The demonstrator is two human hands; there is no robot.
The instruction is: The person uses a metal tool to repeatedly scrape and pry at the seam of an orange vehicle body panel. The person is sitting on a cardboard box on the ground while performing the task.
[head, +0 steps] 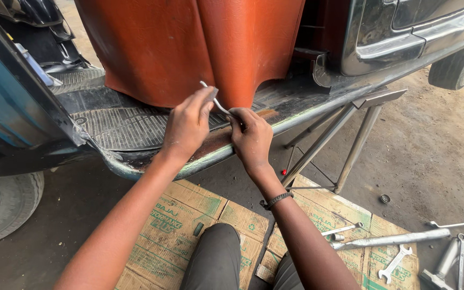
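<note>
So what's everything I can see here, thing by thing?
Bent thin metal tool: one, silver, held by both hands at the floorboard.
Ribbed rubber floor mat: one, black, on the vehicle floorboard.
Rust-orange body panel: one, upright behind the hands.
Metal stand: one, grey, under the floorboard at right.
Flattened cardboard sheets: several, brown with green print, on the ground.
Open-ended spanner: one, silver, on the cardboard at lower right.
Long metal bar: one, silver, beside the spanner.
Tyre: one, black, lower left.
Left hand: pinching the tool's upper end.
Right hand: gripping the tool's lower end, dark bracelet on the wrist.
</note>
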